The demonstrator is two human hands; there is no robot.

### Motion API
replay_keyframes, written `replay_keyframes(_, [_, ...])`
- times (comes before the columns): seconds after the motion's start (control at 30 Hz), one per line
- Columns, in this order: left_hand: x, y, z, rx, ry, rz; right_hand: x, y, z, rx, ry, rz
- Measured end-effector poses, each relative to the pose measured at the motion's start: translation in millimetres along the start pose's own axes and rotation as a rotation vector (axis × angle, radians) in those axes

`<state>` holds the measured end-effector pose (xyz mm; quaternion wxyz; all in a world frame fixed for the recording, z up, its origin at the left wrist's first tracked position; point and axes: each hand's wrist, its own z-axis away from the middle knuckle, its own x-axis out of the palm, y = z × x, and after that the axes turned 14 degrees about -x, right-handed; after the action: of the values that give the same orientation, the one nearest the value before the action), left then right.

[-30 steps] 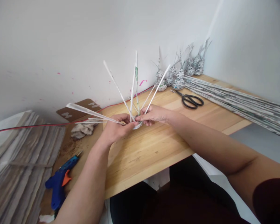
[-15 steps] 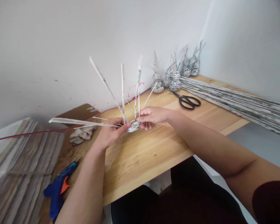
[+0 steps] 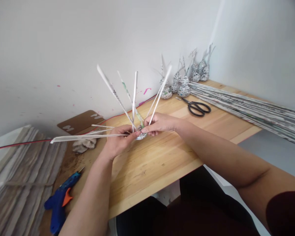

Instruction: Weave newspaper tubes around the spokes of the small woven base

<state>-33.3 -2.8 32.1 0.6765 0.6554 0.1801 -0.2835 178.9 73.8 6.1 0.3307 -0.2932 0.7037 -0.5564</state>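
Between my two hands, just above the wooden table, is a small woven piece point(image 3: 141, 135) of rolled newspaper. Long paper tubes point(image 3: 134, 95) fan out of it, several upward and others to the left. My left hand point(image 3: 121, 137) is closed on its left side, thumb on the near rim. On the other side my right hand point(image 3: 157, 124) pinches the rim with thumb and forefinger, next to a green-marked tube point(image 3: 137, 115) and a white tube point(image 3: 162, 93). Both hands hide much of the woven part.
Black scissors point(image 3: 198, 107) lie behind my right forearm. Woven paper figures point(image 3: 184, 86) stand along the wall, beside a bundle of paper tubes point(image 3: 245, 108). At left are a blue glue gun point(image 3: 61, 200), a crumpled cloth point(image 3: 84, 145), a brown board point(image 3: 80, 122) and stacked paper point(image 3: 27, 183).
The green-marked tube has swung from upright to leaning left, and a white tube now leans right over my right hand. My right fingers have shifted slightly left on the rim.
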Motion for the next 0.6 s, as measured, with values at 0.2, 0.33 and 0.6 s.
replay_keyframes(0.2, [1.8,-1,-1,0.016,0.015,-0.019,0,2,1,-0.026,-0.001,0.040])
replay_keyframes(0.33, [2.1,-2,-2,0.077,0.084,-0.054,-8,-6,4,0.019,-0.048,-0.024])
replay_keyframes(0.6, [8.3,-1,1,0.228,0.174,-0.161,-31,-15,15,0.019,-0.003,0.006])
